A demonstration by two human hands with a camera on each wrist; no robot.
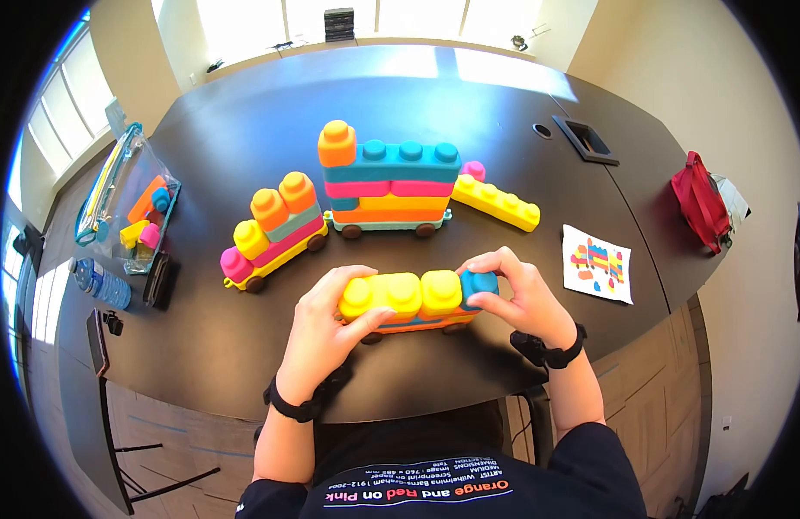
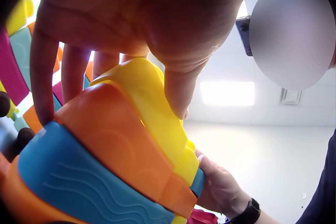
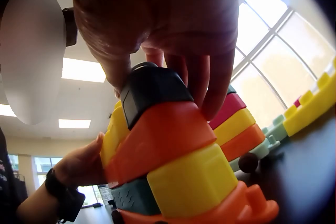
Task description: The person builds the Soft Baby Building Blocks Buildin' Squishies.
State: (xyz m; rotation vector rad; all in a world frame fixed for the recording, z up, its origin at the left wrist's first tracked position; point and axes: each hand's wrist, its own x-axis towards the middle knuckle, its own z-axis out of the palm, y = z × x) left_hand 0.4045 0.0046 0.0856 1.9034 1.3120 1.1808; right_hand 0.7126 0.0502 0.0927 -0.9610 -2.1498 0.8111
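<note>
Both hands hold a wheeled block car near the table's front edge. In the head view the left hand (image 1: 322, 324) grips the long yellow block (image 1: 380, 296) at the car's left end, thumb on the near side. A smaller yellow block (image 1: 440, 292) sits beside it. The right hand (image 1: 525, 298) pinches the blue block (image 1: 479, 285) at the right end of the top row. Orange (image 2: 113, 129) and blue (image 2: 89, 174) blocks lie below the yellow one in the left wrist view. In the right wrist view a yellow block (image 3: 194, 182) shows under an orange one (image 3: 168, 129).
Behind stand a tall block car (image 1: 391, 186) and a stepped car (image 1: 283, 233), with a long yellow block (image 1: 499, 206) to the right. A picture sheet (image 1: 597, 265) and red bag (image 1: 701, 203) lie right; a clear bag (image 1: 123, 212) and bottle (image 1: 103, 284) are left.
</note>
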